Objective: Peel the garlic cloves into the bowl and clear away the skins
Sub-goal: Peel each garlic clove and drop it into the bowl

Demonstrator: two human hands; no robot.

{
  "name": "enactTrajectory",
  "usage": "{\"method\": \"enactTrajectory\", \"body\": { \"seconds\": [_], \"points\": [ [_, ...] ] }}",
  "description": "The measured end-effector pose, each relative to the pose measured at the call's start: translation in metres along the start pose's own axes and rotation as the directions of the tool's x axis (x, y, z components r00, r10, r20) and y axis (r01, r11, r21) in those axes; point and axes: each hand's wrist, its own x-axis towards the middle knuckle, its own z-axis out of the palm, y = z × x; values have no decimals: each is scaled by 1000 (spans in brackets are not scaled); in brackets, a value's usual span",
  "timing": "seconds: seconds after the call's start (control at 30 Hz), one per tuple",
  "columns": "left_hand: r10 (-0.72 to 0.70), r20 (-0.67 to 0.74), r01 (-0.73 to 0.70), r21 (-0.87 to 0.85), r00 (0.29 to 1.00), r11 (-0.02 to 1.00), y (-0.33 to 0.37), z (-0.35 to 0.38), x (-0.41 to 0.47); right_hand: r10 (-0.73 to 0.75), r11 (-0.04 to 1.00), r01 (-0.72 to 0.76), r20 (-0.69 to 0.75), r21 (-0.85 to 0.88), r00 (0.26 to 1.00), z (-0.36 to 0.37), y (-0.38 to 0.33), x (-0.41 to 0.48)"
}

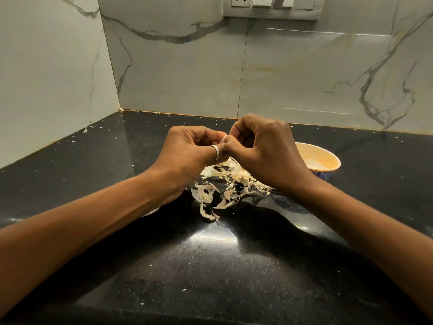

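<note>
White garlic clove (pixel 224 137), seen from the head, pinched by both left hand (pixel 187 153) and right hand (pixel 264 151) above the skins (pixel 222 186) near the bowl (pixel 328 152); probably light, hard, slippery, with thin tearable skin, best nipped at its tip.

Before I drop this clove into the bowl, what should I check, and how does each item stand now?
1. Grip on the clove: left hand and right hand both pinch it. Ok.
2. Peel fully off the clove: fingers hide most of it. Cannot tell.
3. The bowl upright, mouth open, right of the hands. Ok.
4. Whole bowl mouth free: right hand hides part. Cannot tell.
5. The skins cleared: a pile lies on the countertop under the hands. Not ok.
</note>
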Motion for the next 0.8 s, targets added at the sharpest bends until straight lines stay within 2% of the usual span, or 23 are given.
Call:
{"method": "enactTrajectory", "body": {
  "seconds": [0.57,0.8],
  "points": [
    [-18,73,22,-56,997,998,4,-1,0,69,997,-67,-44,35,997,-5,2,2],
    [-40,56,44,-77,998,996,3,-3,1,66,997,-65,-31,40,997,-6,2,2]
  ]
}}
